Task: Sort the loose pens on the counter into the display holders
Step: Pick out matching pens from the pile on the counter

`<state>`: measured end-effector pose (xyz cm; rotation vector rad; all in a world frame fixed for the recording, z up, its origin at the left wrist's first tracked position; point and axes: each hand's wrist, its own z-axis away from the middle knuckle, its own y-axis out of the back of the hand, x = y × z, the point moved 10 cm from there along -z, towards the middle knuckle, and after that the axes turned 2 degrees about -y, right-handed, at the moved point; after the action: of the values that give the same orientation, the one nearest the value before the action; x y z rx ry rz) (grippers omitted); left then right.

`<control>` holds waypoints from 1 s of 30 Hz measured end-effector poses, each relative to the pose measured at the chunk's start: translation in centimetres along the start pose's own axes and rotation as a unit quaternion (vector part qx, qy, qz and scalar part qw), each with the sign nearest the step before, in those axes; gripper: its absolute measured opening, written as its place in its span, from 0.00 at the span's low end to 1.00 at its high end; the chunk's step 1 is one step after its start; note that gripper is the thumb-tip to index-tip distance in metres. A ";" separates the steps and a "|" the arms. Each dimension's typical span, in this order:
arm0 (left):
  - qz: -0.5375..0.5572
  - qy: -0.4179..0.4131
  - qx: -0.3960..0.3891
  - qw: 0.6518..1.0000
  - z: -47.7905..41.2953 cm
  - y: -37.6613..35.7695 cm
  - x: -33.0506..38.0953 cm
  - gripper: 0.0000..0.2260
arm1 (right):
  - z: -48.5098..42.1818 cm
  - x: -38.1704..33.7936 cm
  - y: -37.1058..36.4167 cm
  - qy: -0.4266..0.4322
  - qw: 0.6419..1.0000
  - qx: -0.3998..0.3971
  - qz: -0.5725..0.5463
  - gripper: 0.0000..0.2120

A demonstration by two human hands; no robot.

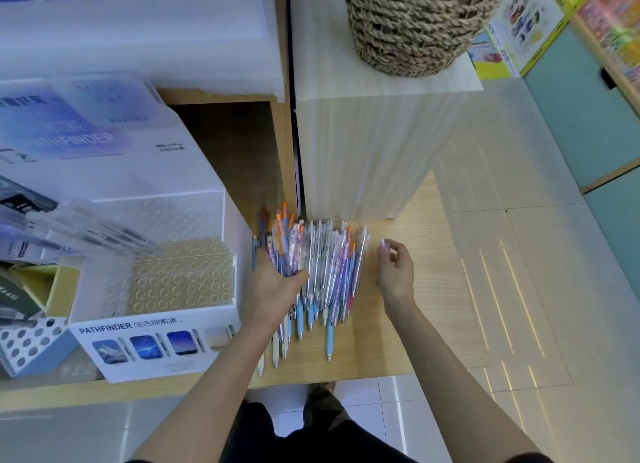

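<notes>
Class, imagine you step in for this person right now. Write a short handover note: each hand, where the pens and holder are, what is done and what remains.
Left hand: grips a bunch of pens at the left edge of the pile.
Right hand: hovers right of the pile, fingers loosely curled, holding nothing.
Pile of pens: lies on the wooden counter.
PATHFINDER display holder: stands left of the pile; its front rows of holes are empty.
Done: nothing placed in those rows.
Left: sort the whole pile.
</notes>
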<state>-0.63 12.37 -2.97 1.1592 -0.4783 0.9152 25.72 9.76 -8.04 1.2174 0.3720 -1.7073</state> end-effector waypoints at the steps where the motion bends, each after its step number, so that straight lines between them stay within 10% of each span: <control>1: 0.001 0.003 -0.001 1.000 0.1 0.0 0.0 0.24 | -0.2 -0.4 -0.6 0.011 0.999 -0.014 0.050 0.10; 16: 0.086 -0.003 -0.030 0.996 1.9 -0.1 0.4 0.22 | 0.2 0.3 -1.9 0.019 0.978 -0.112 0.173 0.16; 30: 0.290 -0.064 -0.013 0.955 4.1 5.6 3.4 0.16 | 11.6 -9.7 -6.5 0.064 0.953 -0.280 -0.095 0.07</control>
<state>-2.79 10.42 4.22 1.0733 -0.9653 1.3358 14.16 9.87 3.67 0.8885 1.0060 -1.5292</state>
